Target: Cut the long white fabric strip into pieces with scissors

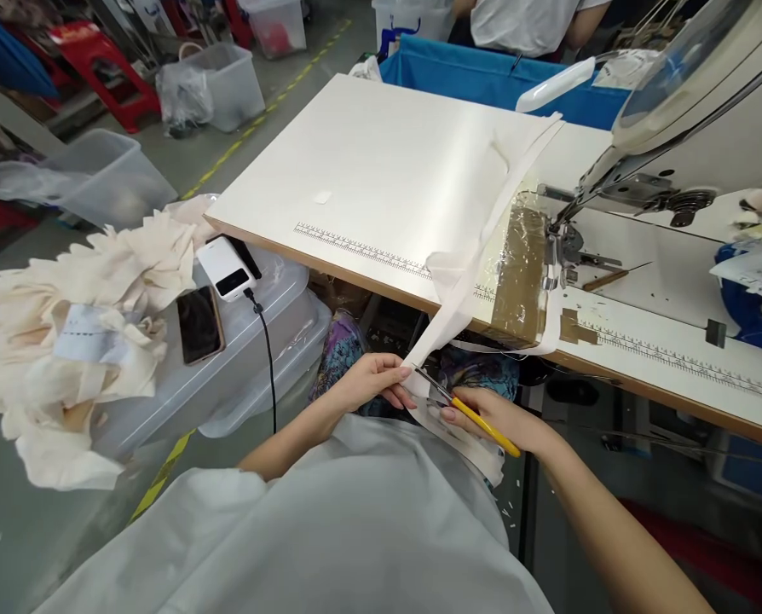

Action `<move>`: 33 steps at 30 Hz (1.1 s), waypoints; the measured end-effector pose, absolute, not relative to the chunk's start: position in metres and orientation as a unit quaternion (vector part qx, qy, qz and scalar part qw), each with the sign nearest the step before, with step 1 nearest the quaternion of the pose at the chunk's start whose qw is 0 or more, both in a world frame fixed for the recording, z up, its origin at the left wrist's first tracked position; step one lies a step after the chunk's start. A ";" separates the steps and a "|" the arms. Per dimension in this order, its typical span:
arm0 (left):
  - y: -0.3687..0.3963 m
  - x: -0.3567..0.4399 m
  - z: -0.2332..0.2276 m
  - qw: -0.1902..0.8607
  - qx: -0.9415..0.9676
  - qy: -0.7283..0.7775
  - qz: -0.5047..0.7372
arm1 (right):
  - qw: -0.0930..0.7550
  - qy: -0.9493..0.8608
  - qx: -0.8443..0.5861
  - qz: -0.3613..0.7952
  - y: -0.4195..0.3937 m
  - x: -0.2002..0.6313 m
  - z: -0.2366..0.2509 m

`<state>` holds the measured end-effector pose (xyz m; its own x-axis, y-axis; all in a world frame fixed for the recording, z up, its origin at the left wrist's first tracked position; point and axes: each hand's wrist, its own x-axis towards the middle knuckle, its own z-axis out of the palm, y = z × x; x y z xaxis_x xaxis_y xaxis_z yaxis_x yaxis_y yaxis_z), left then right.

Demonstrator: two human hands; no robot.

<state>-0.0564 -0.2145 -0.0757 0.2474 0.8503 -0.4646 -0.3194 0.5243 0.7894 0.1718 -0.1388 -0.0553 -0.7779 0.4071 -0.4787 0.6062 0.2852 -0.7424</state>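
My left hand point(376, 380) pinches a pale fabric strip point(448, 320) near its lower end, just past the table's front edge. In my right hand point(483, 416) is a pair of scissors with yellow handles point(487, 424). Their dark blades lie at the strip close to my left fingertips; whether the blades are apart is hard to make out. From my hands the strip runs up over the white table and ends near its far right edge. More pale fabric hangs below the scissors, over my lap.
A sewing machine point(643, 183) stands on the right of the white table point(381, 162). To the left, a stack of pale fabric pieces point(100, 290), a phone point(200, 326) and a white power bank point(226, 268) rest on plastic boxes point(182, 396). Behind is a blue fabric bin point(458, 72).
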 end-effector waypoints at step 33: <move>-0.208 -0.054 -0.080 0.754 0.335 0.456 0.333 | 0.043 0.865 0.434 -0.247 -0.171 0.178 -0.064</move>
<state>-0.0545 -0.2081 -0.0799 0.3619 0.8076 -0.4656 -0.1966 0.5543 0.8088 0.1777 -0.1709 -0.0643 -0.6195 0.7300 -0.2886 0.7724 0.5011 -0.3903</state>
